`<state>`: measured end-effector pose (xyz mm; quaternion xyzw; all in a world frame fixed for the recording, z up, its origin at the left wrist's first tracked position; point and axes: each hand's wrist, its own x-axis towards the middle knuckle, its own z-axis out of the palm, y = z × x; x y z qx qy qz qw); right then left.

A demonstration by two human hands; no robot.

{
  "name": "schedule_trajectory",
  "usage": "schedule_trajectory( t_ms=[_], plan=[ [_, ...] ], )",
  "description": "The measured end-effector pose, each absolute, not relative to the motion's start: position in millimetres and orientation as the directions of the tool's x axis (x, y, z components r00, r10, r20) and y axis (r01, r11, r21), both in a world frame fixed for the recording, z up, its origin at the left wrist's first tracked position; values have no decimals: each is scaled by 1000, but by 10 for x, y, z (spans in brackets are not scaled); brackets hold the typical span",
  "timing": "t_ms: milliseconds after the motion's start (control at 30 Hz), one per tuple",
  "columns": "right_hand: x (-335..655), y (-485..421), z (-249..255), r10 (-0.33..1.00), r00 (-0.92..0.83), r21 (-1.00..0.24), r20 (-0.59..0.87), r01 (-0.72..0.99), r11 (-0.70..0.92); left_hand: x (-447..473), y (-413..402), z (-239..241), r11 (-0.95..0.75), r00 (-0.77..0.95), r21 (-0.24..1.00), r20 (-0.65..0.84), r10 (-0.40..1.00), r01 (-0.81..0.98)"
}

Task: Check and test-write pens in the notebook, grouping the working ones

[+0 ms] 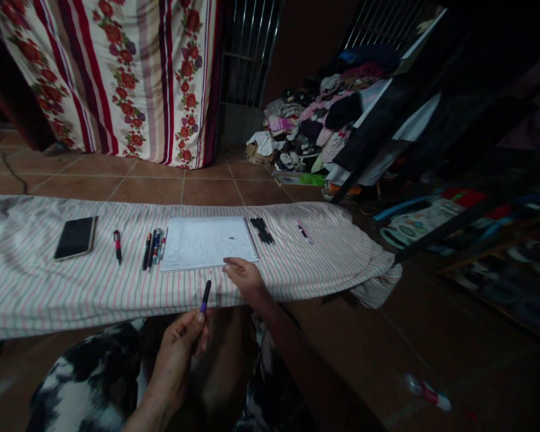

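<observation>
My left hand (184, 336) is closed on a pen (206, 294) with a dark barrel and a purple section, its tip pointing up toward the notebook. My right hand (245, 277) is at the lower right edge of the spiral notebook (198, 234), fingers loosely stretched to the left and nothing visible in them. A small dark mark or piece, too small to name, shows on the page. Left of the notebook lie several pens (153, 249) in a row and a red-and-black pen (117, 246). On its right are several black pens (262, 231) and a pink-and-black pen (303, 231).
A phone or small tablet (75, 237) lies on the left of the striped cloth (117, 294) covering the low table. Beyond are a floral curtain (130, 78) and a heap of clothes (319, 120). A bottle (427, 393) lies on the tiled floor at lower right.
</observation>
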<state>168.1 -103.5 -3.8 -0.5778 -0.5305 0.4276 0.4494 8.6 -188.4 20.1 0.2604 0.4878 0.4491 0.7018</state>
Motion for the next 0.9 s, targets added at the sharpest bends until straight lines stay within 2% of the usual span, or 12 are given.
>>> schedule_trajectory(
  t_ms=[67, 133, 267, 433, 667, 767, 833, 900],
  plan=[
    [1833, -751, -130, 985, 153, -908, 74, 418, 3, 102, -1793, 144, 486, 108, 789, -484, 868, -376],
    [1939, -501, -173, 975, 184, -781, 125, 625, -18, 109, -1708, 74, 510, 103, 775, -512, 853, -372],
    [2010, -124, -184, 973, 175, -692, 153, 722, -22, 119, -1549, -42, 533, 116, 752, -534, 838, -387],
    [2009, 142, -218, 987, 36, -422, 157, 906, 34, 145, -1407, -123, 559, 112, 727, -567, 816, -398],
    [2002, 175, -236, 991, 19, -362, 132, 932, 31, 176, -1315, -117, 561, 145, 742, -550, 822, -368],
    [1999, 165, -259, 981, 78, -449, 178, 894, 10, 182, -1280, -99, 552, 146, 747, -541, 829, -371],
    [1997, 149, -285, 968, 161, -630, 194, 777, -3, 182, -1271, -87, 545, 145, 750, -533, 834, -374],
    [1983, 97, -299, 965, 231, -841, 125, 541, -20, 181, -1277, -71, 536, 141, 760, -524, 840, -369]
  ],
)
